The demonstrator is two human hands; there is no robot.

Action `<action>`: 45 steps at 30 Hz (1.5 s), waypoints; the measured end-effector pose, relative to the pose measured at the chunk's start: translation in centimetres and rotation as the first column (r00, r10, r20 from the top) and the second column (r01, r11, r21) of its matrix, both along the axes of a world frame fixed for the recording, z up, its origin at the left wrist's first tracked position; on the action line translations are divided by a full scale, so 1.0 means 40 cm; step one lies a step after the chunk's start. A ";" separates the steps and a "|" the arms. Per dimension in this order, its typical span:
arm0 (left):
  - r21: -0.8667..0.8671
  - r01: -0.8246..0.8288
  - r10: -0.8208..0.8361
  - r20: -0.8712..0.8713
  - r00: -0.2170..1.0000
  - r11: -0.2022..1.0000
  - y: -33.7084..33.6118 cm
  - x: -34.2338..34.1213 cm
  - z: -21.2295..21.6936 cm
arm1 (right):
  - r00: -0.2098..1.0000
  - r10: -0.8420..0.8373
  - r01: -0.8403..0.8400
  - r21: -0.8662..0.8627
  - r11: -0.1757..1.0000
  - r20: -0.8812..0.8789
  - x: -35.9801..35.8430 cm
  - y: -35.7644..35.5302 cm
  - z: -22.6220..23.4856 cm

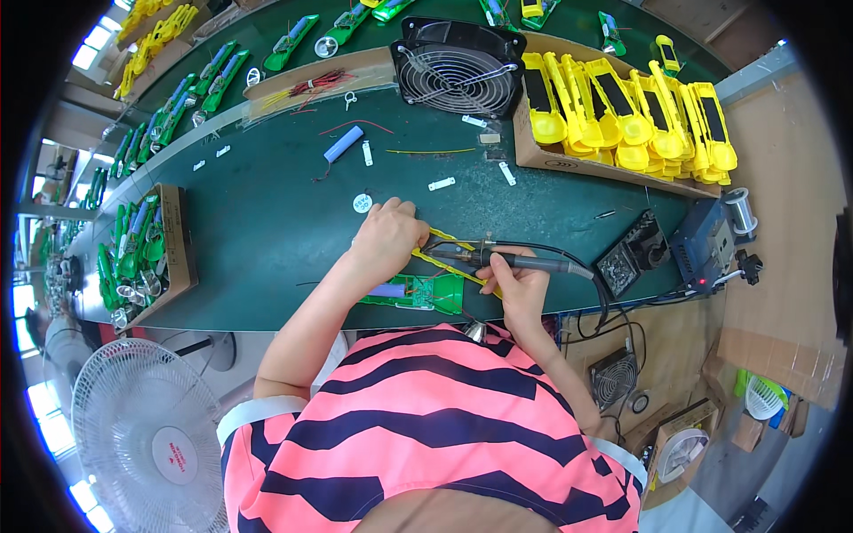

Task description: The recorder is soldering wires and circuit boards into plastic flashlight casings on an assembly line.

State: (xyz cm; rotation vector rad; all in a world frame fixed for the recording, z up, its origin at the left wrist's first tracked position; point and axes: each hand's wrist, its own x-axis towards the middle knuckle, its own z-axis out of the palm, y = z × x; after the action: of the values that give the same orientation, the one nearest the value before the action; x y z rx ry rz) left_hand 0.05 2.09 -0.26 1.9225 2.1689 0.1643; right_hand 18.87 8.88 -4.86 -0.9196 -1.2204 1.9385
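Note:
My left hand (389, 238) is closed on the left end of a yellow plastic housing (451, 266), held over the table's near edge. In my right hand (518, 286) is a soldering iron (533, 263), its tip end pointing left across the housing; the right fingers also touch the housing's lower edge. What the tip meets is too small to tell. Beneath both hands lies a green lamp housing (442, 293) with a circuit board and a blue battery cell (387, 290). A silver reflector cup (476, 331) sits beside it, against my shirt.
A box of yellow housings (613, 169) stands far right, next to a black fan (458, 71). The soldering station (702, 249) and a black stand (626, 258) are to the right. At left is a box of green assemblies (180, 235). A loose blue battery (345, 144) and wires lie beyond.

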 end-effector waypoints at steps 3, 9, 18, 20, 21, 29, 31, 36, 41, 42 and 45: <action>0.001 0.007 -0.007 -0.004 1.000 1.000 0.001 0.004 0.007 | 1.000 0.016 -0.016 0.010 1.000 -0.003 0.004 0.002 0.002; -0.025 0.018 -0.019 -0.039 0.999 1.000 0.010 0.005 0.007 | 0.996 -0.006 0.015 0.085 0.996 -0.094 0.043 0.004 0.012; 0.000 0.006 -0.006 -0.102 0.995 1.000 0.008 0.009 -0.001 | 0.963 -0.141 -0.110 0.811 0.575 0.230 0.139 -0.009 0.014; 0.018 -0.002 0.004 -0.109 0.994 1.000 0.007 0.010 0.000 | 0.950 -0.122 -0.169 0.801 0.574 0.288 0.137 -0.007 0.025; 0.012 -0.005 0.006 -0.105 0.994 1.000 0.008 0.011 0.002 | 0.931 -0.110 -0.226 0.787 0.574 0.347 0.139 -0.007 0.029; 0.014 -0.060 0.061 -0.077 0.995 0.998 0.004 0.014 0.006 | 0.902 -0.030 -0.334 0.742 0.581 0.430 0.150 0.005 -0.008; 0.011 -0.088 0.089 -0.038 0.995 0.996 0.004 0.011 0.012 | 0.912 -0.049 -0.309 0.760 0.571 0.408 0.149 0.008 -0.009; 0.176 -0.085 0.043 0.233 0.972 0.981 -0.004 0.000 0.055 | 0.910 -0.036 -0.316 0.749 0.582 0.412 0.146 0.013 -0.001; 0.260 0.019 -0.040 0.077 0.996 0.965 -0.054 0.098 0.078 | 0.937 -0.024 -0.264 0.751 0.605 0.349 0.145 0.012 -0.002; 0.229 0.034 -0.024 -0.048 0.999 0.973 -0.064 0.125 0.060 | 0.935 -0.027 -0.263 0.746 0.612 0.352 0.145 0.011 0.001; 0.278 -0.019 0.020 -0.003 1.000 0.960 -0.082 0.143 0.012 | 0.921 -0.017 -0.294 0.723 0.625 0.390 0.144 0.009 0.003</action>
State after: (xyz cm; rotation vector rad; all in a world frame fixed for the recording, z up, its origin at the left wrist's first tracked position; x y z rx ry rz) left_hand 5.79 -1.17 0.21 2.0459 2.2711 0.4926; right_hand 24.64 9.26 -4.75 -0.7147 -2.1673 1.1088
